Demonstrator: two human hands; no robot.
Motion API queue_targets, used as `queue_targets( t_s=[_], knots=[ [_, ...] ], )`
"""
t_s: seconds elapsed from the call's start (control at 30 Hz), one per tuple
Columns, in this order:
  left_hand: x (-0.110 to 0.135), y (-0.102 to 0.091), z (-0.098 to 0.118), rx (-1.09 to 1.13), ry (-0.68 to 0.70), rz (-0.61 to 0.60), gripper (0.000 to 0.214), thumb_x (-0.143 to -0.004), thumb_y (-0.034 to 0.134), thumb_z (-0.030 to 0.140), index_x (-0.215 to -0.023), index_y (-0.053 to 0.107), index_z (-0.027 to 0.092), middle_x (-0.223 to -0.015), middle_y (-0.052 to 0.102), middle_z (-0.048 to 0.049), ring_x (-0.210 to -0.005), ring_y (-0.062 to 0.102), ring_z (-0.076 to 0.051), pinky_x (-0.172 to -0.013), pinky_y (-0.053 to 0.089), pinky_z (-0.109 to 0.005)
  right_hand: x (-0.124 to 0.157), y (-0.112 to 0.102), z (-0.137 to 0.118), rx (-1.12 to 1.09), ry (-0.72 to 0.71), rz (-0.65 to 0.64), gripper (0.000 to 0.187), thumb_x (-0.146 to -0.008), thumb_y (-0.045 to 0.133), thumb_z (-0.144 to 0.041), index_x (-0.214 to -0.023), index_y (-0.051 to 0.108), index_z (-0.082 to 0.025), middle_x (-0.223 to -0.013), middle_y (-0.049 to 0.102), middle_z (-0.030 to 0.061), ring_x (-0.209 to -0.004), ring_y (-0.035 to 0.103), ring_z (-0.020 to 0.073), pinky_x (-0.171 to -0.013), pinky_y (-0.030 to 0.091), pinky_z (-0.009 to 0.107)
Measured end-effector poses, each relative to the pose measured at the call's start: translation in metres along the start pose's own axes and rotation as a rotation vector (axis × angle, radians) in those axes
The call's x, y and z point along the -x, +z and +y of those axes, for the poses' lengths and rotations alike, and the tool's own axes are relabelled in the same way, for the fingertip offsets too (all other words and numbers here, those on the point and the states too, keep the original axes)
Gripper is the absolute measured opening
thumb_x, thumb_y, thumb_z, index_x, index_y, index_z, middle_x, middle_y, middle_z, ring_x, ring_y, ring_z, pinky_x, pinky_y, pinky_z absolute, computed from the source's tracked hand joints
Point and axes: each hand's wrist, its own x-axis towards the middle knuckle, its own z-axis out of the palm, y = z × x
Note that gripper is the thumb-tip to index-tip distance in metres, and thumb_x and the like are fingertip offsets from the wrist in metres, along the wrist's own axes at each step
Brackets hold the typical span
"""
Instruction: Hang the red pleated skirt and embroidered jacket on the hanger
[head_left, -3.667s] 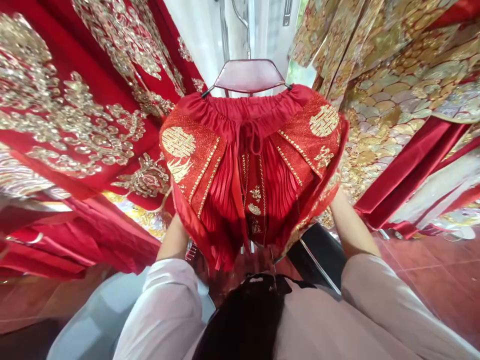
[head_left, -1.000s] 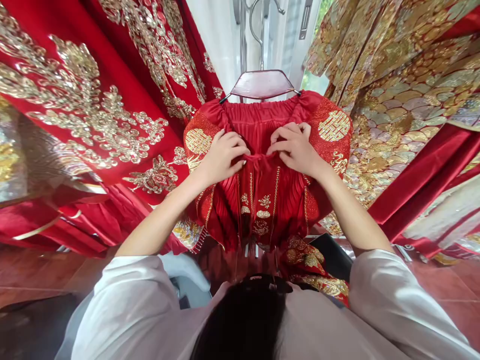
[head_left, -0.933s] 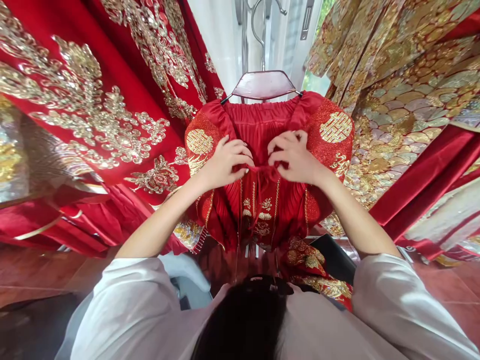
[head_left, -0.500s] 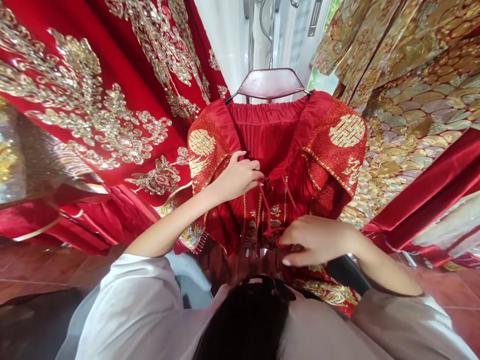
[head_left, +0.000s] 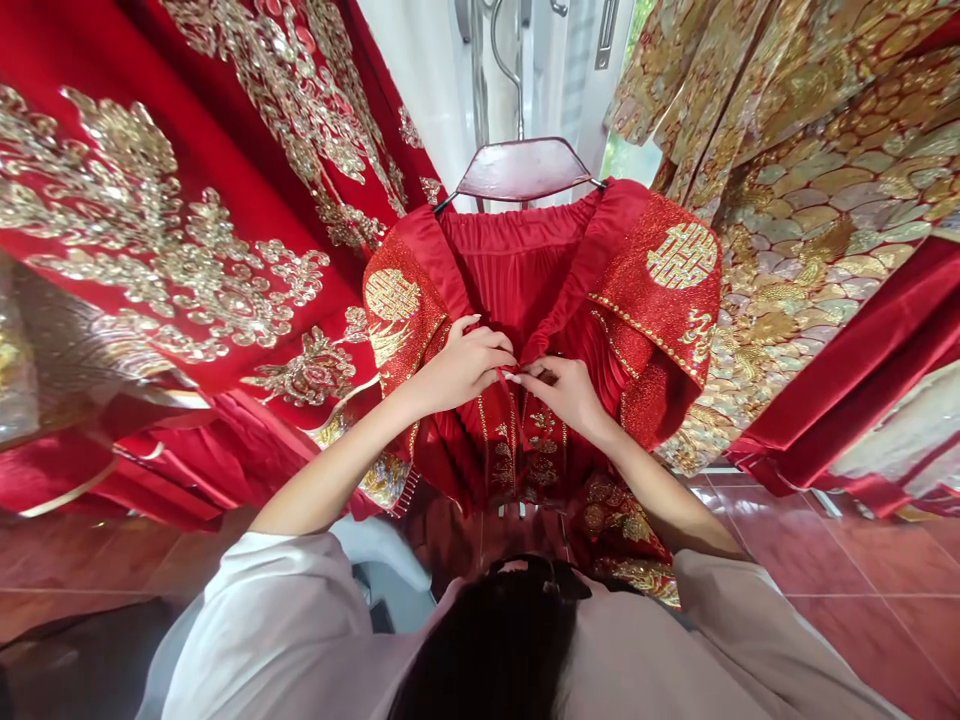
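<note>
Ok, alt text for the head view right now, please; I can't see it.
The left hand and right hand pinch a red drawstring on a pleated red skirt on a hanger. A gold-beaded red garment hangs left, a gold scale-patterned garment right.

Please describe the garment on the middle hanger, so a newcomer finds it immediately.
Look at the middle, between the red beaded garment on the left and the gold scale-patterned garment on the right. There, the hanger holds the red pleated garment, with left hand and right hand at its front. Unlike both neighbours, it shows a round gold emblem on each side.
</note>
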Motion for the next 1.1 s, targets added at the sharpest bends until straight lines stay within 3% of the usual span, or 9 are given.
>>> queue_targets(
  t_s=[0.2, 0.4, 0.53, 0.63, 0.7, 0.77, 0.87, 0.97, 1.1],
  knots=[
    [0.005, -0.001, 0.006, -0.038, 0.025, 0.037, 0.033, -0.084, 0.042, 0.006, -0.097, 0.068, 0.022, -0.102, 0.066, -0.0023, -0.101, 0.054, -0.018, -0.109, 0.016, -0.048, 0.008, 0.005, 0.016, 0.016, -0.094, -0.071, 0.036, -0.087, 0.050, -0.038, -0.065, 0.065, -0.013, -0.057, 0.058, 0.0012, -0.051, 0.044, 0.0089, -0.054, 0.033, 0.021],
    [0.022, -0.001, 0.004, -0.106, -0.032, 0.160, 0.028, -0.086, 0.044, 0.010, -0.093, 0.069, 0.023, -0.098, 0.066, -0.0046, -0.096, 0.054, -0.020, -0.095, 0.026, -0.046, 0.064, 0.046, 0.069, 0.379, 0.149, -0.364, 0.037, -0.093, 0.040, -0.026, -0.071, 0.067, -0.016, -0.071, 0.068, 0.0054, -0.063, 0.060, 0.0143, -0.063, 0.039, 0.023],
    [0.034, -0.015, 0.000, 0.012, 0.066, 0.090, 0.026, -0.089, 0.044, 0.015, -0.097, 0.068, 0.023, -0.105, 0.065, -0.0052, -0.102, 0.055, -0.020, -0.096, 0.033, -0.043, 0.075, 0.017, 0.070, 0.433, 0.159, -0.427, 0.027, -0.088, 0.050, -0.025, -0.069, 0.069, -0.019, -0.071, 0.070, 0.0056, -0.064, 0.063, 0.0178, -0.059, 0.037, 0.024],
    [0.037, -0.037, 0.004, 0.110, -0.008, 0.261, 0.025, -0.090, 0.047, 0.023, -0.109, 0.062, 0.023, -0.119, 0.060, -0.0070, -0.111, 0.053, -0.019, -0.095, 0.042, -0.036, 0.059, -0.035, 0.035, 0.471, 0.112, -0.120, 0.031, -0.090, 0.048, -0.034, -0.075, 0.069, -0.019, -0.069, 0.068, 0.0056, -0.055, 0.058, 0.0166, -0.057, 0.036, 0.026],
    [0.032, -0.045, 0.003, 0.100, -0.243, 0.465, 0.025, -0.091, 0.047, 0.032, -0.109, 0.058, 0.019, -0.111, 0.062, -0.0090, -0.103, 0.058, -0.020, -0.087, 0.048, -0.034, 0.038, -0.065, 0.007, 0.458, 0.044, 0.296, 0.037, -0.093, 0.043, -0.042, -0.079, 0.067, -0.017, -0.069, 0.066, 0.0058, -0.052, 0.054, 0.0148, -0.056, 0.037, 0.027],
    [0.019, -0.042, -0.005, 0.036, -0.521, 0.595, 0.031, -0.089, 0.049, 0.043, -0.103, 0.056, 0.016, -0.096, 0.064, -0.0105, -0.092, 0.062, -0.023, -0.080, 0.051, -0.036, 0.012, -0.081, -0.013, 0.454, -0.019, 0.530, 0.037, -0.091, 0.044, -0.045, -0.082, 0.064, -0.015, -0.067, 0.062, 0.0061, -0.054, 0.054, 0.0151, -0.057, 0.039, 0.028],
    [-0.006, -0.023, -0.027, -0.049, -0.733, 0.657, 0.041, -0.080, 0.061, 0.047, -0.101, 0.053, 0.013, -0.088, 0.064, -0.0139, -0.095, 0.062, -0.031, -0.083, 0.050, -0.042, -0.032, -0.081, -0.014, 0.503, -0.094, 0.554, 0.038, -0.085, 0.056, -0.048, -0.101, 0.059, -0.013, -0.077, 0.063, 0.0089, -0.067, 0.059, 0.0197, -0.067, 0.045, 0.033],
    [-0.016, -0.013, -0.050, 0.060, -0.669, 0.725, 0.027, -0.079, 0.059, 0.033, -0.098, 0.053, 0.014, -0.088, 0.064, -0.0130, -0.095, 0.063, -0.028, -0.084, 0.051, -0.040, -0.062, -0.079, 0.009, 0.499, -0.210, 0.538, 0.034, -0.090, 0.049, -0.039, -0.111, 0.054, -0.014, -0.089, 0.063, 0.0116, -0.082, 0.061, 0.0226, -0.075, 0.047, 0.039],
    [0.006, -0.049, -0.055, 0.580, -0.717, 0.619, 0.016, -0.084, 0.040, 0.023, -0.082, 0.054, 0.016, -0.077, 0.064, -0.0066, -0.077, 0.064, -0.017, -0.074, 0.054, -0.034, -0.077, -0.109, 0.026, 0.283, -0.248, 0.413, 0.032, -0.097, 0.035, -0.031, -0.099, 0.060, -0.012, -0.084, 0.065, 0.0100, -0.078, 0.063, 0.0177, -0.073, 0.049, 0.035]
  ],
)
